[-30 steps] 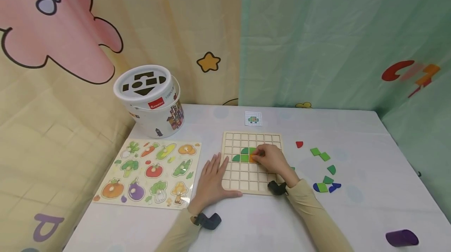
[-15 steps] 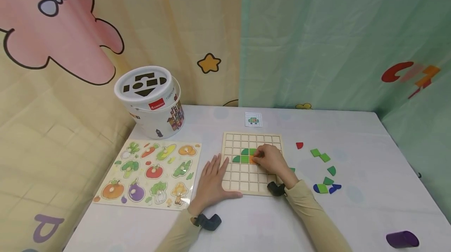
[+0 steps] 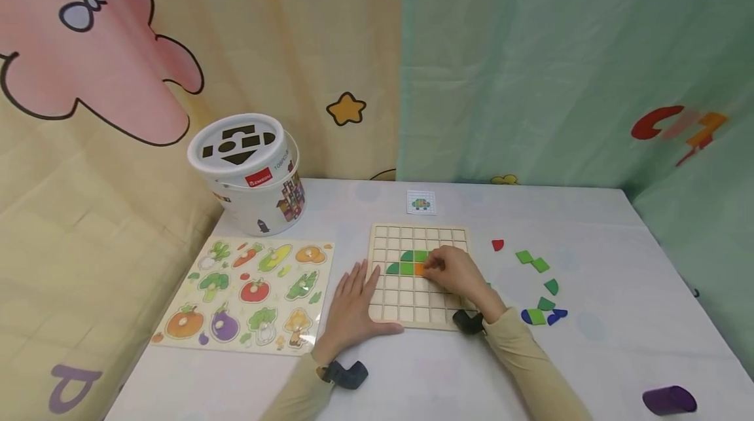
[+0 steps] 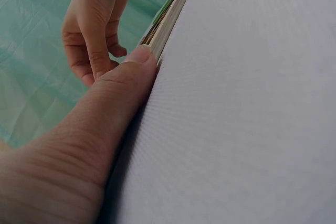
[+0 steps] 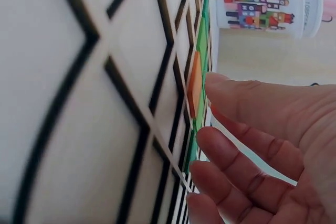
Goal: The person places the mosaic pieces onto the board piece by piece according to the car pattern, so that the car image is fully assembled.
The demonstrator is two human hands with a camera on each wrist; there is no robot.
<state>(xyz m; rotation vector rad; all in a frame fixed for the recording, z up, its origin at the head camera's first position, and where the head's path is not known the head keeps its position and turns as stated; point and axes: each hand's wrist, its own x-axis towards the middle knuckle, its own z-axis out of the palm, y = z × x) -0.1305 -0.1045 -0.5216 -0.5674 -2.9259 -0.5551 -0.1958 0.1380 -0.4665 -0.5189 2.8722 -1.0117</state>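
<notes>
A wooden grid board lies mid-table. Set in its cells are dark green quarter-round tiles, light green square tiles and an orange square tile. My left hand lies along the board's left side, fingers spread, thumb against its front edge. Over the board, my right hand hovers just right of the orange tile with fingers loosely bent. In the right wrist view its thumb is close by the tiles, and no piece shows between thumb and fingers. The right hand covers some cells in the head view.
Loose green tiles, a red piece and blue pieces lie to the right. A small pattern card lies behind the board. On the left are a vegetable puzzle and a white bucket; a purple cylinder lies front right.
My right hand has drawn slightly to the right, away from the orange tile, which stays in its cell. The left hand keeps its place at the board.
</notes>
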